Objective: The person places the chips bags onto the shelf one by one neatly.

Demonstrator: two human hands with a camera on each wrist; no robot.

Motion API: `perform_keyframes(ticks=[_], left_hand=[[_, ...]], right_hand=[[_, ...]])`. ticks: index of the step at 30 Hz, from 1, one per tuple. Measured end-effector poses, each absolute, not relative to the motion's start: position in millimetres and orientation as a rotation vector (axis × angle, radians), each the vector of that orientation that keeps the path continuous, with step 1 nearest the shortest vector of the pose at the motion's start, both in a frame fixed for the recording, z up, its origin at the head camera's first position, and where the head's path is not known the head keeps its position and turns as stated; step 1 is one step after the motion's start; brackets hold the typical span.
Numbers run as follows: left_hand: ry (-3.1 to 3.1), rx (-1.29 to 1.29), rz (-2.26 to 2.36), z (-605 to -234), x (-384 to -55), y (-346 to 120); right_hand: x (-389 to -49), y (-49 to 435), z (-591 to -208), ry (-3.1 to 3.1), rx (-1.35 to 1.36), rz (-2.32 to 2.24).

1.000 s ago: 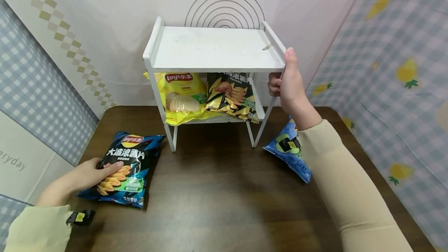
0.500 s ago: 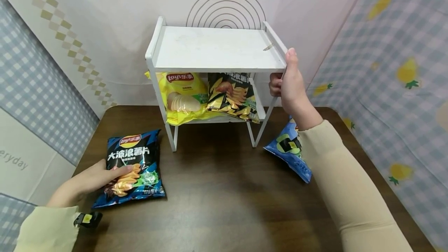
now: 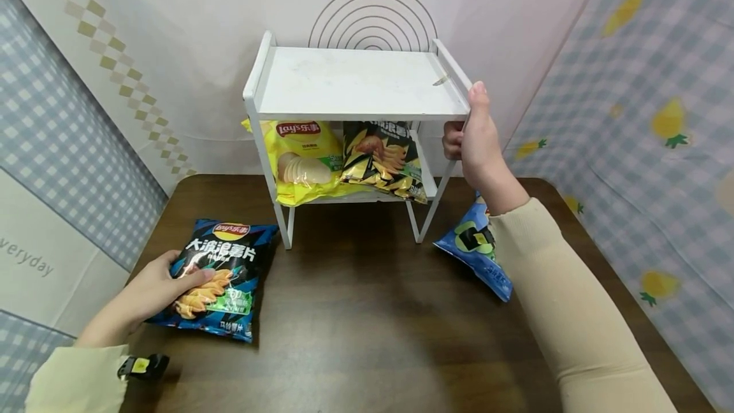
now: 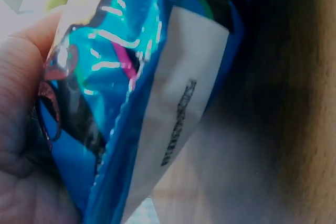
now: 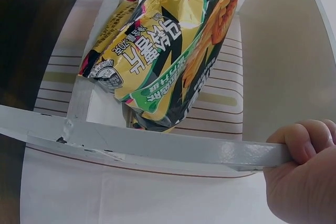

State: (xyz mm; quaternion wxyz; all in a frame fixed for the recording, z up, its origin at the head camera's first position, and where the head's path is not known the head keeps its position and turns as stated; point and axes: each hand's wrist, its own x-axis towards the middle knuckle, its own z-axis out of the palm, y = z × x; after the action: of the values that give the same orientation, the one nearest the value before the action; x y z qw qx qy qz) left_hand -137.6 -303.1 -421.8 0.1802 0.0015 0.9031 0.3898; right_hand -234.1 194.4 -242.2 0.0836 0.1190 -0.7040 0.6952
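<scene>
My left hand [image 3: 163,289] grips the left side of a blue and black bag of potato chips [image 3: 232,282], thumb across its front, at the table's left. The left wrist view shows the bag's blue crimped edge and a white printed strip [image 4: 176,103] close up. With my right hand [image 3: 474,139] I hold the right front upright of a white two-tier shelf [image 3: 350,85], fingers curled round it just below the top. On its lower tier lean a yellow chip bag [image 3: 306,164] and a black and gold chip bag [image 3: 385,161], also seen from the side in the right wrist view.
A light blue snack bag [image 3: 476,247] lies on the brown table [image 3: 344,324] right of the shelf, partly hidden by my right sleeve. Patterned cloths hang at the left, back and right of the table.
The blue and black chip bag swung upright and rightward in my left hand, then tilted back, ending slightly right of where it was. My right hand stays on the shelf. The view has shifted slightly.
</scene>
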Motion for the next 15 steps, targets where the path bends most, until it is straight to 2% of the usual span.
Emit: perform_keyframes(ticks=[6, 10, 15], left_hand=[[2.573, 0.015, 1.279, -419, -133, -313], [2.624, -0.015, 1.421, -404, -130, -326], [2.48, -0.212, 2.069, -380, -127, -332]], right_hand=[[-234, 194, -243, -2.105, 0.351, 2.067], [-234, 195, -243, -2.092, 0.351, 2.076], [-234, 194, -242, -2.082, 0.32, 2.089]])
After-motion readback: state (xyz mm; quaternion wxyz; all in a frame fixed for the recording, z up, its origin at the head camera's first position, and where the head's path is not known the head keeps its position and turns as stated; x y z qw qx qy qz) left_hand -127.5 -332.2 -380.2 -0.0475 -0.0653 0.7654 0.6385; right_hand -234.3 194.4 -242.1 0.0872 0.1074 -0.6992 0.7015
